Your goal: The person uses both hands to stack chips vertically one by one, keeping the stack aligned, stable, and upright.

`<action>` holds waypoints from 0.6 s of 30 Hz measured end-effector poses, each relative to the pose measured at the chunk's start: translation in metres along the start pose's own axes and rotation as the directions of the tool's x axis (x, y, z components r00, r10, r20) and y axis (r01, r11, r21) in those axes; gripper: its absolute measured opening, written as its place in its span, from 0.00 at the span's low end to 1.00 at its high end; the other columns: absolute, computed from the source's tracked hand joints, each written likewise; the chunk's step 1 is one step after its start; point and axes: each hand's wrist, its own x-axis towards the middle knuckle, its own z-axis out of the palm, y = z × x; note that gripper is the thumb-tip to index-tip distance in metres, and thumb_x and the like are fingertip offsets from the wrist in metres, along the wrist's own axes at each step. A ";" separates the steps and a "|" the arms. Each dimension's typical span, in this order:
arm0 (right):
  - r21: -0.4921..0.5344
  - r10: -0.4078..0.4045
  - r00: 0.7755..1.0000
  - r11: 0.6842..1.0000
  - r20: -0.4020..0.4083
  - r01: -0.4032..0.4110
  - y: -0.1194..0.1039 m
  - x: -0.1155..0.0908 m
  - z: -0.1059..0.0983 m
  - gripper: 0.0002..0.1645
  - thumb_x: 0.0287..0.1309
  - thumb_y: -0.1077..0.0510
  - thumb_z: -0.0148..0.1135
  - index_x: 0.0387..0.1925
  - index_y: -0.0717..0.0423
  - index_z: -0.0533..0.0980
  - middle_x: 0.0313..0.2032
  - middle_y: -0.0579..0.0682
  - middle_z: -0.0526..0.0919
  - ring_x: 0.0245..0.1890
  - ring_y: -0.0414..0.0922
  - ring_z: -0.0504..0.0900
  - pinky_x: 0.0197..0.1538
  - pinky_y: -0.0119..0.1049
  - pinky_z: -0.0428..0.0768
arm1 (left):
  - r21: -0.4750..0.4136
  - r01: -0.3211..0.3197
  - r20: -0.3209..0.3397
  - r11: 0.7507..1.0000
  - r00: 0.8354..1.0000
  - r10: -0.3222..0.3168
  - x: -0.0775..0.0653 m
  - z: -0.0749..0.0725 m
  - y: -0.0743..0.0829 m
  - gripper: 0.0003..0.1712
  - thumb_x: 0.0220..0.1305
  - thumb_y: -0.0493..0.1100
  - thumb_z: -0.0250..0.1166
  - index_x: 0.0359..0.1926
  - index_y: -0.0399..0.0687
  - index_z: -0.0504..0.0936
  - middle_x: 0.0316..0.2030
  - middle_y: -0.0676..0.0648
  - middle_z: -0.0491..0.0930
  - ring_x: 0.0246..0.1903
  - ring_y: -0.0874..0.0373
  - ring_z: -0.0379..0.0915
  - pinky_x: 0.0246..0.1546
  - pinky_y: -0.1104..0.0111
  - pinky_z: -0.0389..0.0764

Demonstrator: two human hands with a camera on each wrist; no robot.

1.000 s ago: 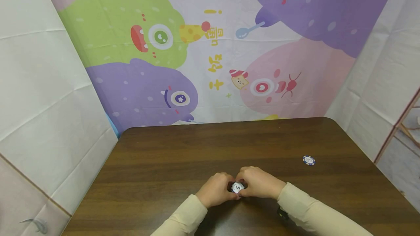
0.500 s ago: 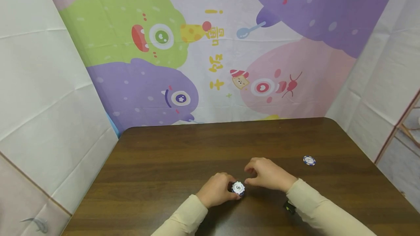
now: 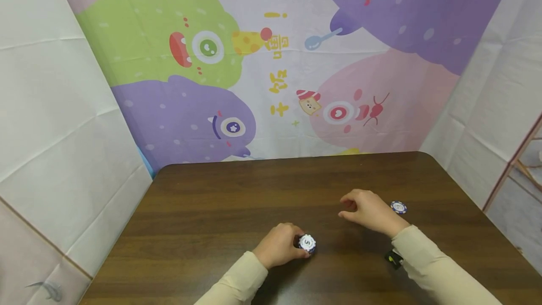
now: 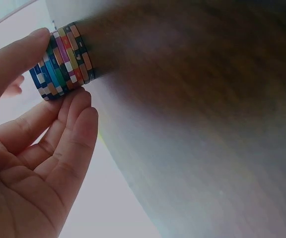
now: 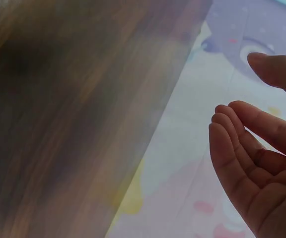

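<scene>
A stack of poker chips [image 4: 63,62] in several colours stands on the table, its top chip [image 3: 306,244] white with a black mark. My left hand [image 3: 280,245] holds the stack from the left, thumb on one side and fingers on the other, as the left wrist view also shows. Away to the right, my right hand [image 3: 372,212] hovers over the table with thumb and fingers apart and nothing between them. Just beyond it a single blue and white poker chip [image 3: 398,207] lies flat. In the right wrist view the fingers [image 5: 252,148] are loosely bent.
The dark wooden table [image 3: 211,201] has rounded far corners. Behind it hangs a cartoon-printed cloth [image 3: 275,69], and pale panels [image 3: 63,107] flank both sides. A dark band with a green mark [image 3: 394,259] is at the right wrist.
My right hand has let go of the chip stack and moved right and away, close to the single chip. The left hand stays on the stack.
</scene>
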 end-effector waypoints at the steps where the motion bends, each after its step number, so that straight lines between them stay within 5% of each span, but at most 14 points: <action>1: 0.001 0.012 1.000 1.000 -0.006 -0.012 0.004 -0.001 -0.002 0.18 0.45 0.52 0.69 0.37 0.59 0.80 0.32 0.48 0.81 0.31 0.41 0.79 0.35 0.36 0.77 | 0.001 0.001 -0.001 1.000 1.000 -0.001 0.000 0.000 0.000 0.23 0.40 0.54 0.74 0.38 0.47 0.84 0.32 0.55 0.81 0.31 0.67 0.73 0.33 0.74 0.73; 18: -0.010 0.162 0.982 0.986 -0.099 -0.164 0.059 -0.017 -0.030 0.18 0.50 0.53 0.65 0.39 0.63 0.79 0.32 0.51 0.83 0.31 0.45 0.80 0.35 0.43 0.77 | -0.005 0.011 0.010 1.000 1.000 -0.011 0.000 -0.001 -0.001 0.23 0.40 0.53 0.74 0.38 0.47 0.83 0.32 0.55 0.81 0.31 0.67 0.72 0.33 0.74 0.73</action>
